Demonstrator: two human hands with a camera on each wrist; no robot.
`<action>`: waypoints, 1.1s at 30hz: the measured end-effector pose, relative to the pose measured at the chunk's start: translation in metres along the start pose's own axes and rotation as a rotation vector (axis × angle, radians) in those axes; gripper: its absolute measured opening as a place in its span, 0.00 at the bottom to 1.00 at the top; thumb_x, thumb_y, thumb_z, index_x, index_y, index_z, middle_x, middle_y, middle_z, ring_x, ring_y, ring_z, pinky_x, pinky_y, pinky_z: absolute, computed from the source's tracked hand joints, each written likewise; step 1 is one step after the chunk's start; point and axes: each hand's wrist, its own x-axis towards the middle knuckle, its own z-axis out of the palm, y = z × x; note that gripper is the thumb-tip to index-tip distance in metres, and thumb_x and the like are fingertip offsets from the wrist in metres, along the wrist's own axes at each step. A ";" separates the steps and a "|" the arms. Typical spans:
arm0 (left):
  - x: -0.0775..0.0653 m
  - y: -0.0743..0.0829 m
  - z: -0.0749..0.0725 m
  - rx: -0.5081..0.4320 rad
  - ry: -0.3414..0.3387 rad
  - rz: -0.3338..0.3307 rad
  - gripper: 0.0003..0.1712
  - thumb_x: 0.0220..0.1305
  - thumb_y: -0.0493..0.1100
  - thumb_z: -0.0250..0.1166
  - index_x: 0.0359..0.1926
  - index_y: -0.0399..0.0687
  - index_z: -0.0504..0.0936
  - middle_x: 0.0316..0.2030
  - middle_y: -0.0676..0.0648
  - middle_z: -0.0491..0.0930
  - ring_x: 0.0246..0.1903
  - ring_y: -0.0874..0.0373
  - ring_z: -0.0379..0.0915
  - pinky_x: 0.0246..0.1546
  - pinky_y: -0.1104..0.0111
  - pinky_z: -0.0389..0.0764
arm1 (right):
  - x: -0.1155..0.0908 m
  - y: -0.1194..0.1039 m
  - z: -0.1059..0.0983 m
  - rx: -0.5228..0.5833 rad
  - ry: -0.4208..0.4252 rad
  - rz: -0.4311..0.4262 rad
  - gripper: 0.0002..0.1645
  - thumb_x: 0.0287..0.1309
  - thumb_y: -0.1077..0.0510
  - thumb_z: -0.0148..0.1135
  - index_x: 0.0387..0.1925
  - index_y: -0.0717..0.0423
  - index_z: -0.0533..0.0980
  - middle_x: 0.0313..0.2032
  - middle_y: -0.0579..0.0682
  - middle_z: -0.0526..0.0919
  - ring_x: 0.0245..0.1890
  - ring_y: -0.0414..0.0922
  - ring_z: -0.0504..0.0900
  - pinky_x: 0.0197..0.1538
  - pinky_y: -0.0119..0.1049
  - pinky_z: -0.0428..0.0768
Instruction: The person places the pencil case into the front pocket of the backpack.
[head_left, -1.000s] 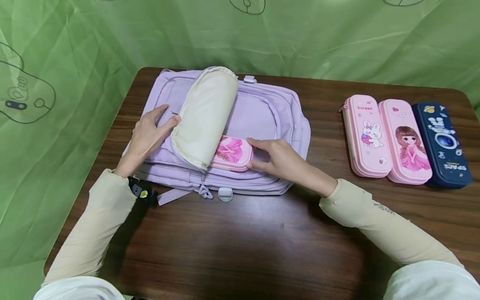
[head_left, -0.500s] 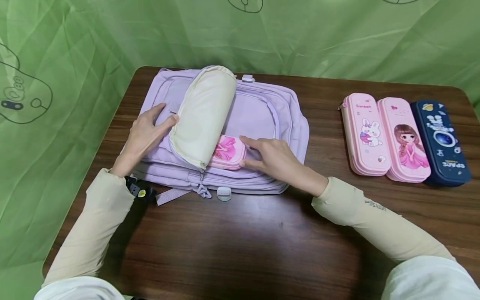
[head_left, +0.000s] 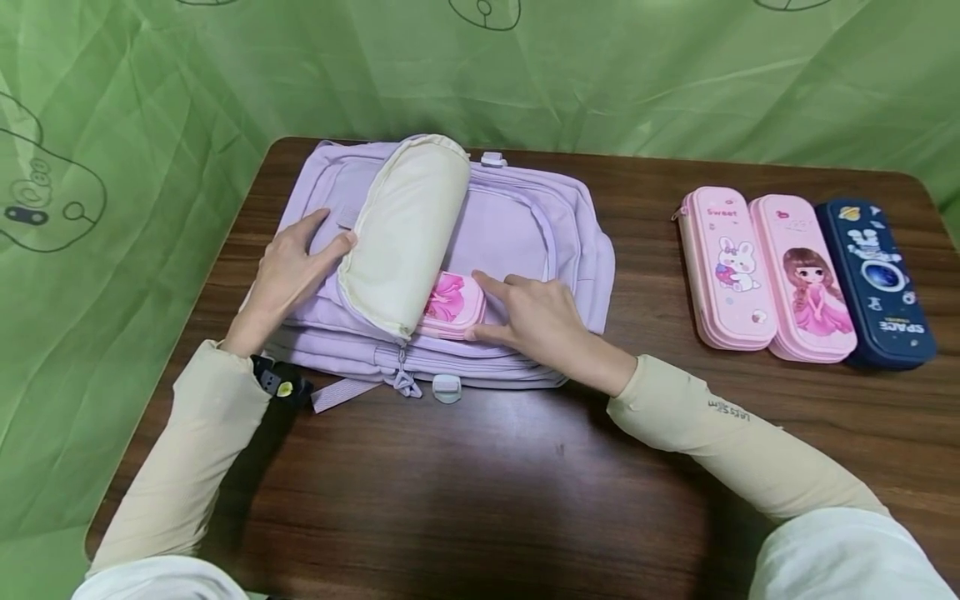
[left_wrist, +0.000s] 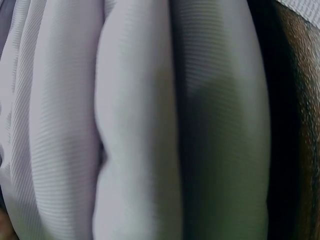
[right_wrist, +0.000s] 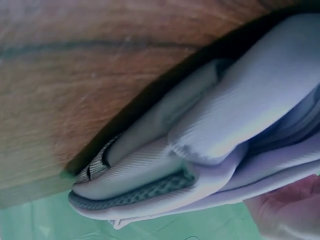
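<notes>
Currently I read the right hand (head_left: 543,321) as grasping a pink rectangular pencil case (head_left: 459,304) printed with a pink dress, thumb and index finger pinching its exposed end. The case lies partly under a rolled-back cream fabric flap (head_left: 408,233), by the near edge of a lilac fabric backpack (head_left: 510,225). Left hand (head_left: 285,267): unclenched, fingers spread over the backpack's left side, thumb tip touching the flap. I note the backpack flat towards the far left corner of a dark brown wooden table (head_left: 487,500). Towards its far right corner, side by side: a pink rabbit-print case (head_left: 735,271), a pink doll-print case (head_left: 806,283) and a navy space-print case (head_left: 877,283).
</notes>
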 end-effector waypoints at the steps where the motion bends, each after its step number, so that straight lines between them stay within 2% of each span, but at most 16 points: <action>1: 0.000 0.000 0.000 0.000 0.000 0.001 0.45 0.59 0.69 0.50 0.71 0.51 0.56 0.67 0.37 0.55 0.66 0.38 0.48 0.61 0.44 0.50 | 0.000 0.000 0.000 -0.001 -0.003 -0.005 0.46 0.43 0.29 0.64 0.61 0.48 0.71 0.29 0.50 0.79 0.22 0.45 0.73 0.20 0.41 0.69; 4: 0.000 0.000 0.000 0.006 -0.001 0.003 0.46 0.59 0.70 0.49 0.71 0.51 0.56 0.67 0.37 0.56 0.66 0.38 0.48 0.61 0.44 0.51 | 0.003 0.005 -0.004 0.063 -0.032 -0.022 0.45 0.43 0.31 0.65 0.60 0.49 0.72 0.31 0.50 0.81 0.26 0.45 0.76 0.26 0.42 0.72; 8: 0.001 -0.001 0.001 0.017 -0.008 -0.002 0.46 0.59 0.70 0.49 0.71 0.50 0.56 0.67 0.36 0.55 0.66 0.37 0.48 0.61 0.43 0.50 | 0.003 0.015 -0.011 0.176 -0.108 -0.022 0.37 0.48 0.39 0.66 0.58 0.52 0.74 0.43 0.50 0.83 0.42 0.46 0.80 0.40 0.45 0.74; 11: 0.000 -0.001 0.001 0.016 -0.009 -0.007 0.46 0.59 0.70 0.49 0.71 0.51 0.56 0.67 0.36 0.55 0.66 0.36 0.48 0.61 0.43 0.50 | 0.002 0.018 -0.013 0.201 -0.129 -0.022 0.32 0.51 0.44 0.65 0.56 0.53 0.76 0.48 0.50 0.81 0.46 0.47 0.79 0.42 0.47 0.74; 21: 0.000 0.001 -0.001 0.008 0.002 -0.005 0.46 0.58 0.70 0.49 0.71 0.51 0.57 0.67 0.38 0.56 0.66 0.38 0.49 0.61 0.44 0.51 | 0.001 0.009 -0.009 0.165 -0.039 -0.013 0.30 0.51 0.40 0.65 0.51 0.54 0.79 0.42 0.51 0.84 0.36 0.48 0.81 0.32 0.46 0.73; 26: 0.000 0.001 -0.002 0.003 0.009 -0.009 0.46 0.58 0.70 0.49 0.70 0.51 0.57 0.67 0.38 0.56 0.66 0.39 0.49 0.62 0.45 0.51 | 0.001 0.008 -0.005 0.142 -0.009 -0.004 0.29 0.51 0.39 0.65 0.48 0.54 0.80 0.39 0.52 0.84 0.32 0.50 0.81 0.30 0.46 0.73; 29: -0.001 0.001 -0.001 -0.005 0.015 -0.013 0.46 0.58 0.70 0.50 0.70 0.51 0.57 0.67 0.39 0.56 0.66 0.39 0.49 0.62 0.45 0.51 | 0.002 0.008 -0.003 0.104 0.010 0.013 0.27 0.49 0.37 0.65 0.39 0.55 0.80 0.29 0.52 0.83 0.25 0.50 0.79 0.27 0.46 0.72; 33: -0.003 0.002 -0.002 -0.003 0.026 -0.020 0.46 0.58 0.70 0.50 0.70 0.51 0.57 0.67 0.39 0.56 0.66 0.39 0.49 0.61 0.45 0.52 | 0.004 0.004 -0.002 0.032 0.032 0.046 0.30 0.47 0.33 0.63 0.27 0.56 0.74 0.16 0.50 0.73 0.17 0.50 0.73 0.21 0.47 0.71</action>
